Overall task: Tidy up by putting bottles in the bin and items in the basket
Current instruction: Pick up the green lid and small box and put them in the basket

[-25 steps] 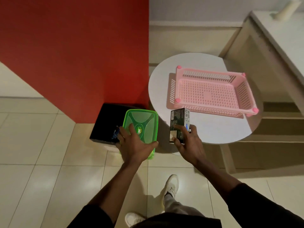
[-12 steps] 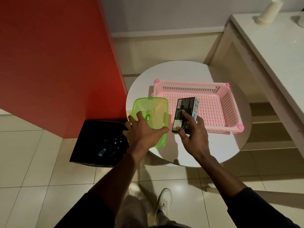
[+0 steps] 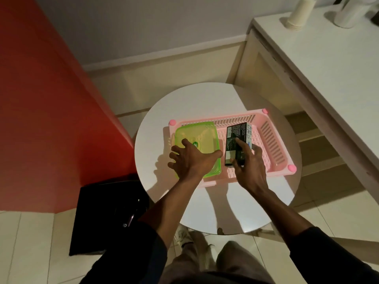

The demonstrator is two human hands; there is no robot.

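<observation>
Hands have come over the round worktop [image 3: 184, 103], up from the black bin [image 3: 98, 212], to the pink basket [image 3: 273, 140]: left hand [image 3: 190, 160] grips the green container [image 3: 196, 136] by its lid edge, right hand [image 3: 249, 167] pinches the dark box [image 3: 235, 138]; both sit over the basket, so release seems next.

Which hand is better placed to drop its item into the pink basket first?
Right, probably. The right hand holds the dark box fully over the floor of the pink basket. The left hand grips the green container, whose near corner seems to overhang the basket's rim.
</observation>
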